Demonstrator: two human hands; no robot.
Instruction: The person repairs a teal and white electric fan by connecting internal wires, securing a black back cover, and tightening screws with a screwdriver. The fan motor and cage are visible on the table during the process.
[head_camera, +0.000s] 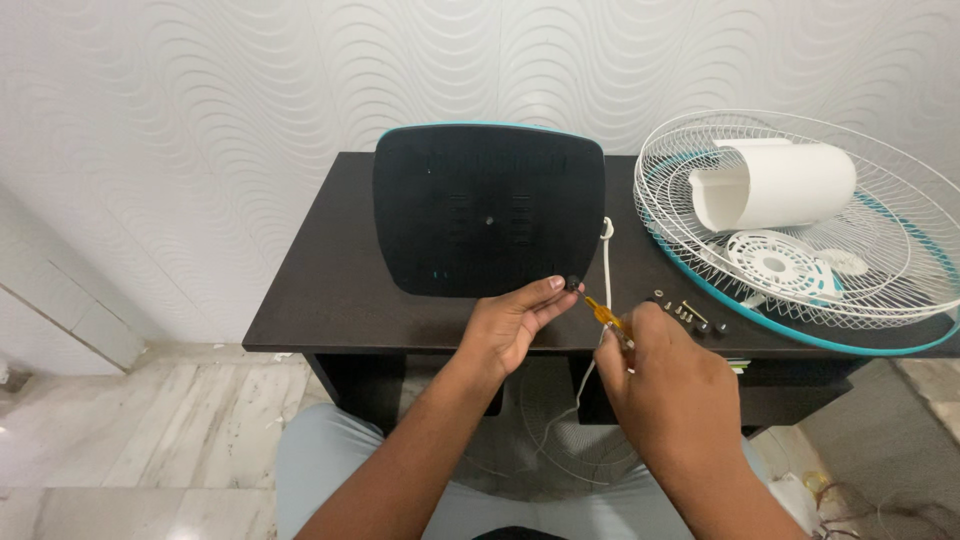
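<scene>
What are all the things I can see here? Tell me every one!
fan base: 1, black with a teal edge, lying on the middle of the table
table: 1, dark brown, against the wavy white wall
fan grille: 1, white wire with a teal rim, right end of the table
motor cover: 1, white, lying inside the grille
round plastic piece: 1, white, inside the grille, below the cover
cord: 1, white, running from the base over the table edge
screws and knobs: a few, metal and black, beside the grille
screwdriver: 1, orange handle, in the right hand
left hand: pinching a small black part at the base's corner
right hand: gripping the screwdriver
</scene>
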